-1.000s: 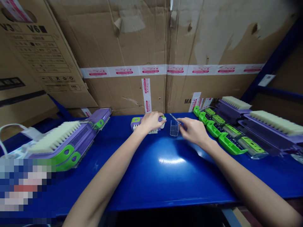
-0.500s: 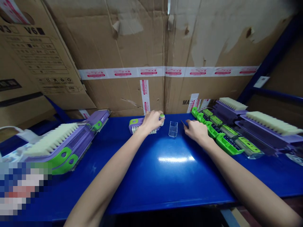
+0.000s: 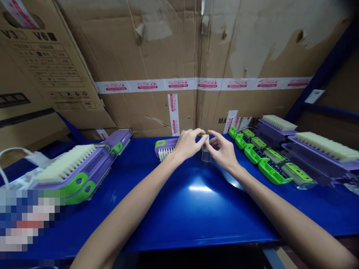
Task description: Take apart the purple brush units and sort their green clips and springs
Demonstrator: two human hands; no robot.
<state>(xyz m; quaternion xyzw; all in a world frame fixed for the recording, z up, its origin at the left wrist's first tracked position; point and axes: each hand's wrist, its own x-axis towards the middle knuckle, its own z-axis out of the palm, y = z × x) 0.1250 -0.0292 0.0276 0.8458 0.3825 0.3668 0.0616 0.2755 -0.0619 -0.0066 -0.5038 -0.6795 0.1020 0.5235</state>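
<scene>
A purple and green brush (image 3: 165, 147) with white bristles lies at the back of the blue table (image 3: 182, 201). My left hand (image 3: 188, 144) curls over its right end. A small clear plastic box (image 3: 206, 155) stands just right of the brush. My right hand (image 3: 223, 151) meets the left one above the box, and both hands pinch at its top with bent fingers. The box's upper edge is hidden behind the fingers.
A stack of purple and green brushes (image 3: 75, 168) lies at the left. A row of green and clear pieces (image 3: 266, 160) and more purple brushes (image 3: 322, 149) fill the right side. Big cardboard boxes (image 3: 179, 63) wall off the back.
My right hand moved left from beside the green pieces to the clear box. The left hand slid right along the brush to meet it. A thin tool seen earlier in the right hand no longer shows.
</scene>
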